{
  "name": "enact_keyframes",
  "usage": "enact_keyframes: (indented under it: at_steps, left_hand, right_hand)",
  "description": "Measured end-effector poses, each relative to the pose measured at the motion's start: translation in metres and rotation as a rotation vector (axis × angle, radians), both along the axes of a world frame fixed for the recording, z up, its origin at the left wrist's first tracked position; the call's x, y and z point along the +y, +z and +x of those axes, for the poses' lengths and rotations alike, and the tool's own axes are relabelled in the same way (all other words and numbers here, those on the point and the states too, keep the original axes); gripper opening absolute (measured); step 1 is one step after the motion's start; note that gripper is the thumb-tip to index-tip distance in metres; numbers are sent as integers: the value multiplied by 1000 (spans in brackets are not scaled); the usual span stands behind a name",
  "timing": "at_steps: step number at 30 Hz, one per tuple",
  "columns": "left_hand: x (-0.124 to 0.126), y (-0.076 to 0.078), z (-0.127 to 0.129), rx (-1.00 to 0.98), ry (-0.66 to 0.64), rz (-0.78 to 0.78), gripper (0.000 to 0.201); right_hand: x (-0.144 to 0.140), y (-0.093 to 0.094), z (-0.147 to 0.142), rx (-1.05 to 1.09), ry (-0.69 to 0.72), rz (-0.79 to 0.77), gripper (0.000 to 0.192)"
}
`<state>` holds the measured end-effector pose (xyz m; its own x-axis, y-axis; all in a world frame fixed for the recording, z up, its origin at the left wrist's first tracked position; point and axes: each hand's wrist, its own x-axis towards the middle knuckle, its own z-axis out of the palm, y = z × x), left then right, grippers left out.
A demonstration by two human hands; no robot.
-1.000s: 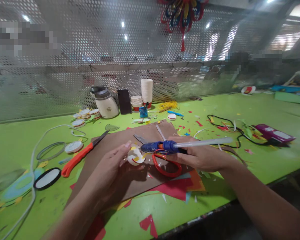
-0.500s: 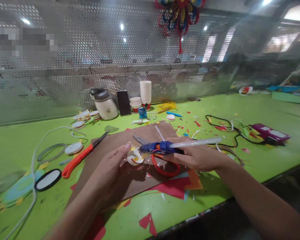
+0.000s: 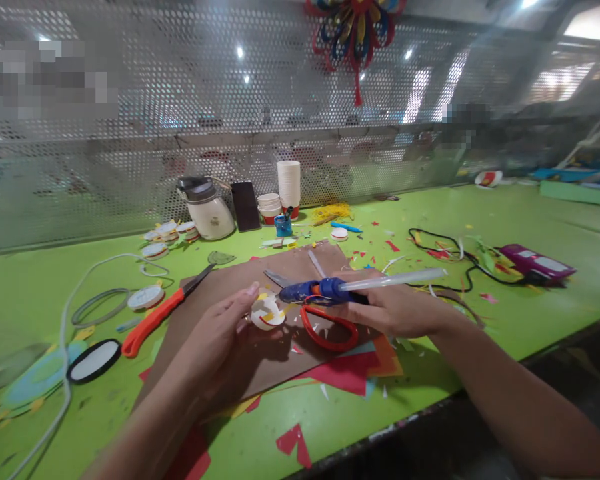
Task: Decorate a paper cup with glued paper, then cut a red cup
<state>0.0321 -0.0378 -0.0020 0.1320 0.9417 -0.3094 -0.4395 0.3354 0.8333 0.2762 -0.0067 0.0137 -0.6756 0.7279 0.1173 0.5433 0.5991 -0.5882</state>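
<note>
Little has moved since the earlier frame: both hands keep their hold, shifted only slightly with the view. Along the bench from its left edge lie one white cable, one black-rimmed oval and one orange-handled knife, its blade resting on the left edge of one brown cardboard sheet. Near the middle of that sheet the left hand curls its fingers round one small white cup piece, thumb on top. Touching the piece is the nozzle of one blue glue gun (clear stick jutting right), gripped closed in the right hand. One red-handled pair of scissors lies just beneath. Toward the back edge stands one white cup stack; toward the right edge, one purple box.
</note>
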Motion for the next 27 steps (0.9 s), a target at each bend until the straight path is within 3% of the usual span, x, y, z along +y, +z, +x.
enact_keyframes:
  at_steps: [3,10,15,20,24,27]
  left_hand:
    - [2,-3,-4,48,-127,37,21]
    - [10,-8,-14,93,-56,39,21]
    - [12,-7,-19,102,-3,87,23]
    - [8,-2,-23,104,28,138,29]
    - [4,1,-21,98,54,163,24]
    - [-2,4,-15,65,43,178,21]
  right_hand:
    - [1,0,2,9,-4,58,29]
    - [11,-3,2,56,-55,162,20]
    - [28,-21,-6,-64,-67,230,32]
    - [34,-36,-8,-161,-47,221,30]
    - [32,-34,-6,-136,-9,153,36]
    - [28,-26,-12,5,-18,158,32]
